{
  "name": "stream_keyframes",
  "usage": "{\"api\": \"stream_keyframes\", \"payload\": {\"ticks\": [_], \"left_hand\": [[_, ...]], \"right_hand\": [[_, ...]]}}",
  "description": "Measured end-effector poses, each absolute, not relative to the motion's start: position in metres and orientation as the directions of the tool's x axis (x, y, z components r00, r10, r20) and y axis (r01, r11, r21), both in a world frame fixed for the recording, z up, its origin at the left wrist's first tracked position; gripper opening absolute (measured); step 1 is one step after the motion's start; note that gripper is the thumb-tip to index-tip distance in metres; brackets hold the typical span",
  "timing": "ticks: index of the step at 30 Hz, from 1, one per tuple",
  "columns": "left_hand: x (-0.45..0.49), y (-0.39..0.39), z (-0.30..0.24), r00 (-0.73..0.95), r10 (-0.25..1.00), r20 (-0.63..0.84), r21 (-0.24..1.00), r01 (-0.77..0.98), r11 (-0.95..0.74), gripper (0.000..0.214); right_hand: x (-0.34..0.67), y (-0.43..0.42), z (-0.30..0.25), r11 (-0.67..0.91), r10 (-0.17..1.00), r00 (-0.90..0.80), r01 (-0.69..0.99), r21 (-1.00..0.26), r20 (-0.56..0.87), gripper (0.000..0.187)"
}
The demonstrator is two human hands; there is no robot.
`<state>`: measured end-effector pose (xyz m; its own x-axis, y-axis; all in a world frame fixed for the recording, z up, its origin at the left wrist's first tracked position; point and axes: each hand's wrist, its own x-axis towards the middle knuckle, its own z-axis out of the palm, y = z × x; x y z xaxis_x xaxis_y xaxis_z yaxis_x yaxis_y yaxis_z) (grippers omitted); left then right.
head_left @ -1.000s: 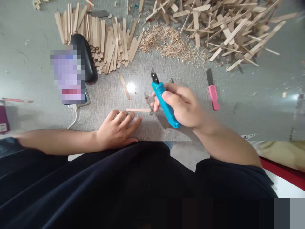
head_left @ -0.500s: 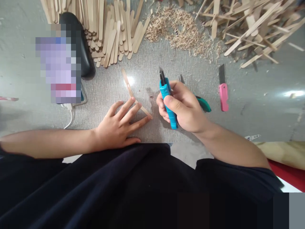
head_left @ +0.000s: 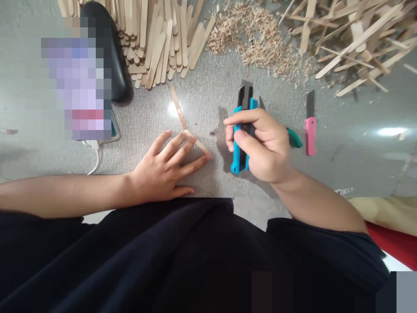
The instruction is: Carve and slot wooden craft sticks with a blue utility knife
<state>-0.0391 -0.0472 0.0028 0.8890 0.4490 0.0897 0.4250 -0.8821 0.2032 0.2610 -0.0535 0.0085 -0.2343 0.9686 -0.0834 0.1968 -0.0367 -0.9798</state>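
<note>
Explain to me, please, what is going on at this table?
A person's left hand is spread on the table, its fingers on a thin wooden stick. The right hand holds a blue-handled tool, apart from that stick. A second stick with a small hole lies just beyond the left hand. Farther off are rows of sticks, wood shavings and a loose heap of sticks; a pink-handled knife lies at the right.

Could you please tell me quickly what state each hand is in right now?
Left hand: open and spread, touching a wooden craft stick.
Right hand: closed, holding a blue-handled tool.
</note>
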Motion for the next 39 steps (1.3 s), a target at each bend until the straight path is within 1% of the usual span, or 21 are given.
{"api": "stream_keyframes", "payload": {"ticks": [1,3,4,5,6,9,10,13,15,17,18,19,20,22,25,27,29,30,33,35,39], "left_hand": [[-0.039,-0.047,0.002,0.890,0.446,0.092,0.207,0.421,-0.883,0.090],[-0.040,-0.047,0.001,0.890,0.445,0.103,0.219,0.416,-0.882,0.087],[-0.041,-0.047,0.000,0.888,0.447,0.109,0.227,0.415,-0.881,0.086],[-0.041,-0.047,-0.001,0.886,0.450,0.115,0.236,0.415,-0.878,0.086],[-0.041,-0.047,-0.001,0.884,0.452,0.118,0.244,0.415,-0.876,0.087],[-0.041,-0.046,0.000,0.892,0.439,0.108,0.247,0.404,-0.881,0.089],[-0.041,-0.046,0.001,0.896,0.433,0.099,0.243,0.400,-0.884,0.089],[-0.040,-0.045,0.004,0.902,0.425,0.071,0.237,0.399,-0.886,0.088],[-0.040,-0.045,0.005,0.899,0.433,0.058,0.241,0.409,-0.880,0.090],[-0.040,-0.044,0.005,0.897,0.440,0.054,0.250,0.414,-0.875,0.091],[-0.040,-0.044,0.005,0.897,0.439,0.057,0.256,0.412,-0.875,0.091],[-0.040,-0.044,0.004,0.898,0.435,0.064,0.262,0.406,-0.876,0.092],[-0.041,-0.044,0.004,0.900,0.430,0.074,0.265,0.398,-0.878,0.093],[-0.041,-0.043,0.002,0.901,0.423,0.097,0.263,0.387,-0.884,0.097],[-0.041,-0.043,0.001,0.897,0.424,0.121,0.269,0.382,-0.884,0.103],[-0.042,-0.043,0.000,0.897,0.425,0.118,0.288,0.379,-0.879,0.101],[-0.043,-0.043,0.000,0.898,0.427,0.102,0.305,0.381,-0.873,0.098],[-0.043,-0.043,0.000,0.898,0.430,0.091,0.312,0.385,-0.869,0.096],[-0.044,-0.044,0.000,0.896,0.438,0.075,0.323,0.393,-0.861,0.095],[-0.043,-0.043,0.000,0.897,0.436,0.076,0.327,0.391,-0.860,0.095],[-0.042,-0.043,0.001,0.898,0.428,0.102,0.318,0.378,-0.869,0.092]], "right_hand": [[0.261,-0.054,0.011,-0.040,0.964,-0.255,0.134,-0.990,-0.073,0.029],[0.260,-0.055,0.016,-0.058,0.947,-0.315,0.025,-0.998,-0.063,0.047],[0.258,-0.056,0.017,-0.057,0.938,-0.342,0.015,-0.998,-0.058,0.054],[0.257,-0.056,0.018,-0.047,0.935,-0.349,0.037,-0.998,-0.057,0.056],[0.255,-0.056,0.018,-0.033,0.940,-0.338,0.071,-0.997,-0.055,0.053],[0.253,-0.055,0.015,0.012,0.964,-0.264,0.157,-0.987,-0.031,0.029],[0.252,-0.055,0.013,0.029,0.970,-0.244,0.177,-0.984,-0.015,0.025],[0.252,-0.060,0.008,0.116,0.974,-0.213,0.212,-0.970,0.070,0.035],[0.248,-0.068,0.007,0.141,0.976,-0.195,0.201,-0.969,0.102,0.037],[0.241,-0.078,0.008,0.133,0.981,-0.156,0.109,-0.985,0.115,0.030],[0.237,-0.083,0.009,0.104,0.985,-0.145,0.078,-0.991,0.092,0.033],[0.234,-0.086,0.010,0.088,0.987,-0.140,0.043,-0.995,0.082,0.041],[0.231,-0.088,0.010,0.082,0.983,-0.168,0.042,-0.996,0.074,0.045],[0.229,-0.086,0.011,0.092,0.977,-0.203,0.110,-0.990,0.068,0.043],[0.236,-0.075,0.010,0.225,0.959,-0.230,0.253,-0.941,0.167,0.027],[0.241,-0.068,0.010,0.322,0.932,-0.272,0.312,-0.894,0.240,0.017],[0.245,-0.066,0.012,0.336,0.929,-0.282,0.380,-0.862,0.238,0.011],[0.245,-0.066,0.012,0.311,0.940,-0.269,0.416,-0.854,0.212,0.011],[0.246,-0.068,0.014,0.260,0.955,-0.254,0.457,-0.850,0.156,0.025],[0.247,-0.067,0.015,0.305,0.936,-0.303,0.439,-0.845,0.180,0.031],[0.247,-0.060,0.016,0.438,0.874,-0.419,0.465,-0.769,0.245,0.029]]}}
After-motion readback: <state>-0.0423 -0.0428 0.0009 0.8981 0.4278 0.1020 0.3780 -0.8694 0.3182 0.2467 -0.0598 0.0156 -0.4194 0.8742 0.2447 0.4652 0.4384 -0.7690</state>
